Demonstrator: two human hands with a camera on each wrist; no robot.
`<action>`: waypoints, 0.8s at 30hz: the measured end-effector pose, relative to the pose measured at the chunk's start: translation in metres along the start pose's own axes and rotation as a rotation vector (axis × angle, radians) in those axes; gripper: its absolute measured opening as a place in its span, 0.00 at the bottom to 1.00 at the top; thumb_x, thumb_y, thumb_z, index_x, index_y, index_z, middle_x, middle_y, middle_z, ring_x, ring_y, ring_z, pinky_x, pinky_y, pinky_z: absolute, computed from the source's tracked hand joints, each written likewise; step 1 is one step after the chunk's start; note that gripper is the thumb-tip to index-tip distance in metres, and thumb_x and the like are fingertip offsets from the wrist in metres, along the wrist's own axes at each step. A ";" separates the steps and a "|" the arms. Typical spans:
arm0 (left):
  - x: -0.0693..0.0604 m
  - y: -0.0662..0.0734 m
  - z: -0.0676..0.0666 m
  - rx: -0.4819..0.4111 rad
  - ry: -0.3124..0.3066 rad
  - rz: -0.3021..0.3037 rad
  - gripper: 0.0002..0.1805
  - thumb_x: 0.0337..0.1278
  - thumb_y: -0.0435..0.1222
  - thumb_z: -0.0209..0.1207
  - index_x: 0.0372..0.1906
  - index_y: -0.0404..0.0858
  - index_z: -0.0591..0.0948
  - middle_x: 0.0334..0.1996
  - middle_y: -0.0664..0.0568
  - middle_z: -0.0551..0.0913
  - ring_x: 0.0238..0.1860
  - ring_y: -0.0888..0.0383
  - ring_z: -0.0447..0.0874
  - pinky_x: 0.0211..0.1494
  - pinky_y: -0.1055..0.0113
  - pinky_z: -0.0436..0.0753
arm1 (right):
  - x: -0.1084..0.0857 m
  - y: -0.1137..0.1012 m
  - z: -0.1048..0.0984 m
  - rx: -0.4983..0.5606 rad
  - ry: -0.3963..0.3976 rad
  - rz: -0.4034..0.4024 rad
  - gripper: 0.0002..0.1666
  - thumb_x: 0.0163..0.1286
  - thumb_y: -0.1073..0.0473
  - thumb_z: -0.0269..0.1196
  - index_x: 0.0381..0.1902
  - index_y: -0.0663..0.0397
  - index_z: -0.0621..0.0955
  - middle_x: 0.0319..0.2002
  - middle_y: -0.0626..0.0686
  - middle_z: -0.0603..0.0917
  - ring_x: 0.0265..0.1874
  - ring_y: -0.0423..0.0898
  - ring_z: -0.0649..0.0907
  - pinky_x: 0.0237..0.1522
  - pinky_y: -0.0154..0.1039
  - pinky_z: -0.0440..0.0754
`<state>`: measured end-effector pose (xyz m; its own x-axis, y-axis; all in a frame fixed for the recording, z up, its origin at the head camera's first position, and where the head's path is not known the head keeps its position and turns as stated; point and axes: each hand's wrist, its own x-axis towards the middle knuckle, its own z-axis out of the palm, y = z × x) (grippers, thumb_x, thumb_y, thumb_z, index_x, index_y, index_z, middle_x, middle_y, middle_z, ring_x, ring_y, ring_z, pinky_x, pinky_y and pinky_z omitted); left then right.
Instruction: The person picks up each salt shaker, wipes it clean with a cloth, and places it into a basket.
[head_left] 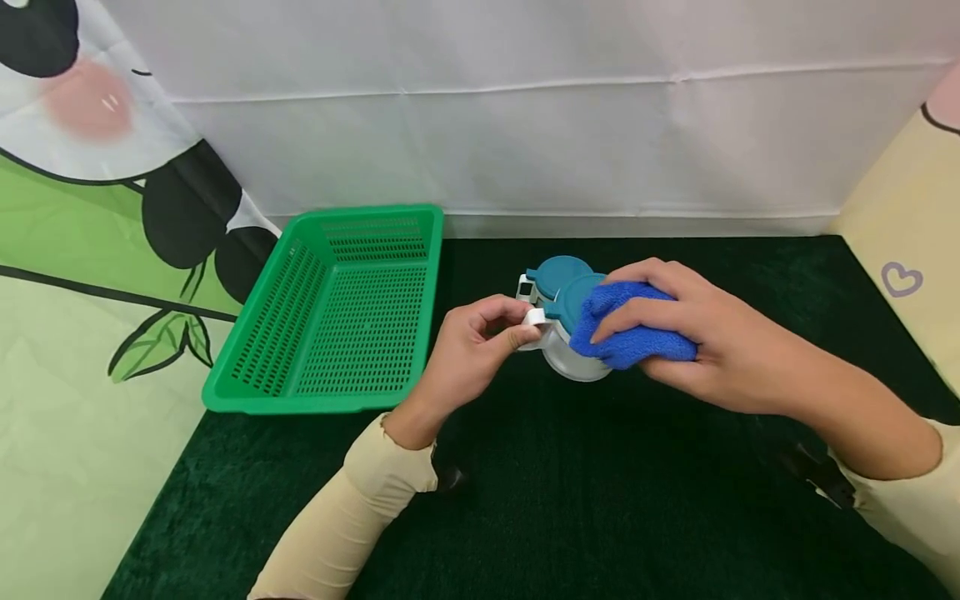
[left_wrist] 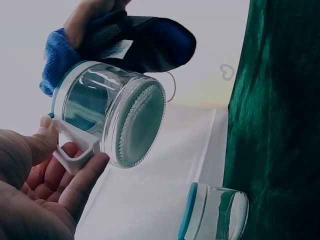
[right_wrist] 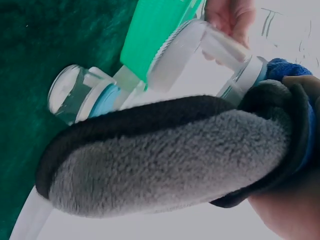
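Note:
My left hand [head_left: 476,342] grips the white handle [left_wrist: 75,150] of a clear glass jar [left_wrist: 135,120] with a blue lid [head_left: 576,300]. In the left wrist view the jar is tilted, its ribbed base turned toward the camera. My right hand [head_left: 712,350] holds a bunched blue cloth [head_left: 633,333] against the lid's right side. A hanging part of the cloth [right_wrist: 170,165] looks grey and fuzzy with a dark edge in the right wrist view, hiding some of the jar. Behind the held jar stands a second, similar jar [left_wrist: 217,212] with a blue lid.
A green perforated basket [head_left: 433,292] sits to the left of the jars. The table has a dark green cloth cover [head_left: 525,500]. White fabric [head_left: 525,158] hangs along the back, with printed panels at both sides.

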<state>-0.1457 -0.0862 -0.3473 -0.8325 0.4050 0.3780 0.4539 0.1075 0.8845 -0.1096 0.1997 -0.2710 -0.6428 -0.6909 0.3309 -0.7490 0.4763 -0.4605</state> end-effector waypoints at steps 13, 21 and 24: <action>-0.004 0.001 0.008 -0.088 -0.082 0.018 0.06 0.68 0.25 0.63 0.46 0.29 0.84 0.44 0.46 0.86 0.48 0.53 0.84 0.52 0.56 0.87 | 0.007 0.024 -0.007 0.139 0.022 0.095 0.24 0.73 0.70 0.62 0.59 0.37 0.82 0.68 0.50 0.69 0.64 0.57 0.71 0.54 0.49 0.81; -0.002 -0.004 0.011 -0.048 -0.048 -0.004 0.06 0.70 0.28 0.63 0.46 0.31 0.84 0.43 0.46 0.87 0.46 0.54 0.84 0.51 0.57 0.86 | 0.005 0.001 0.004 -0.006 -0.014 0.019 0.32 0.64 0.69 0.69 0.57 0.28 0.81 0.69 0.50 0.70 0.63 0.56 0.69 0.51 0.60 0.79; -0.002 -0.005 0.009 -0.026 -0.036 -0.006 0.06 0.70 0.29 0.63 0.46 0.32 0.85 0.43 0.47 0.87 0.44 0.55 0.84 0.49 0.58 0.87 | -0.004 -0.001 0.003 -0.003 -0.019 0.036 0.34 0.63 0.69 0.70 0.58 0.25 0.81 0.69 0.50 0.69 0.64 0.56 0.69 0.50 0.60 0.80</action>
<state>-0.1436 -0.0797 -0.3545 -0.8229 0.4369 0.3633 0.4402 0.0860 0.8938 -0.1056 0.2009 -0.2742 -0.6658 -0.6839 0.2983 -0.7263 0.5025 -0.4689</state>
